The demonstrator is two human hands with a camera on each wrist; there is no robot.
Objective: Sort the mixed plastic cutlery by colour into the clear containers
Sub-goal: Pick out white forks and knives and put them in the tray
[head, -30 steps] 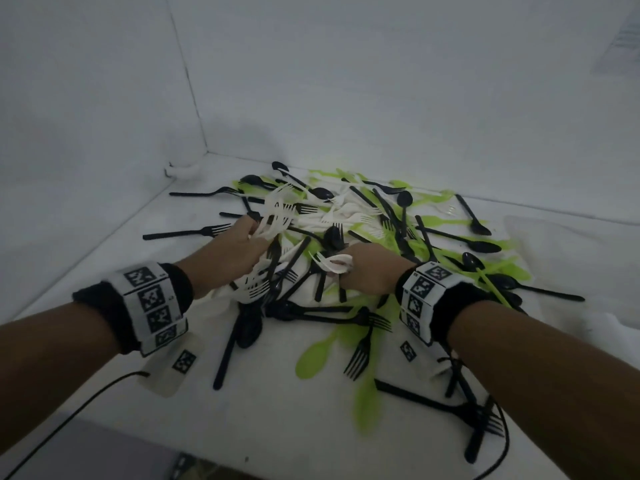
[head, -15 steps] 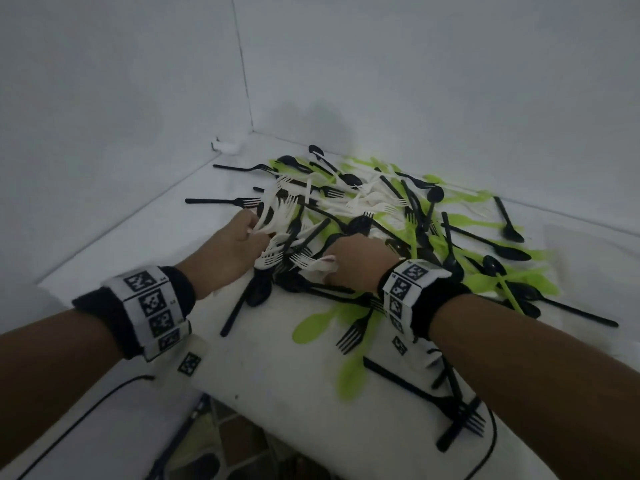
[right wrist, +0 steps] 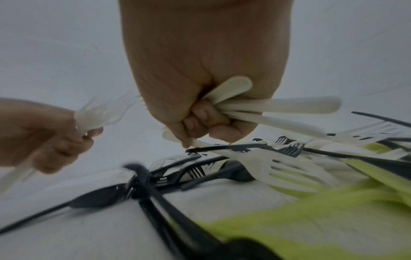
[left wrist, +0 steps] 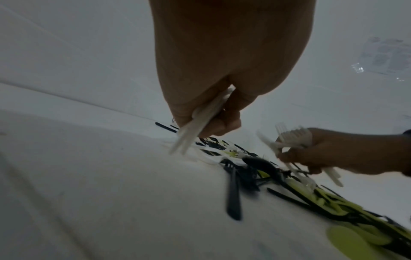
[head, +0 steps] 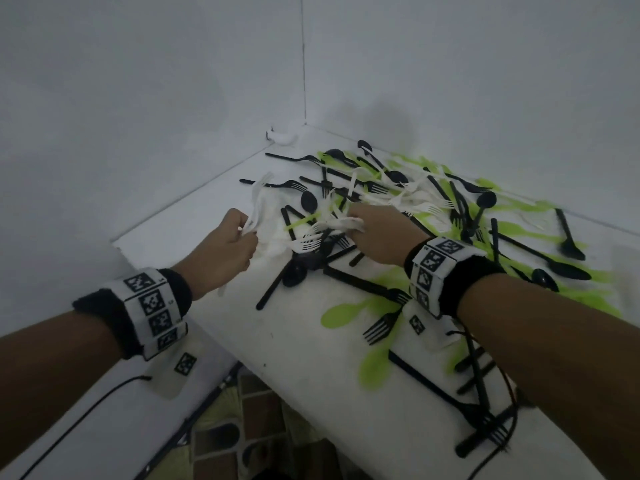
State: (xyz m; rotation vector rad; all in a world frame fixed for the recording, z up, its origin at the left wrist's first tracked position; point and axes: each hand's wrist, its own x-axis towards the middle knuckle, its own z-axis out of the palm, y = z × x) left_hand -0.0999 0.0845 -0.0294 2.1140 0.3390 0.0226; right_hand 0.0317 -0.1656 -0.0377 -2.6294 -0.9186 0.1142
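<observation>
Gripping white plastic forks (head: 258, 199) in curled fingers, left hand (head: 227, 251) raised above white tabletop (head: 304, 348), right hand (head: 379, 233) fisted round white plastic cutlery handles (right wrist: 278, 105), over mixed pile.

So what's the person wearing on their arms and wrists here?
Bare forearms, no sleeves. Each wrist carries a black band wrapped with a white strip of square black-and-white markers; the right wrist has the same. A thin black cable trails below the left wrist.

We see the cutlery pile (head: 433, 216) on the table (head: 311, 358), in the wall corner; left hand (head: 225, 251) left of right hand (head: 377, 233), both at the pile's near edge.
</observation>
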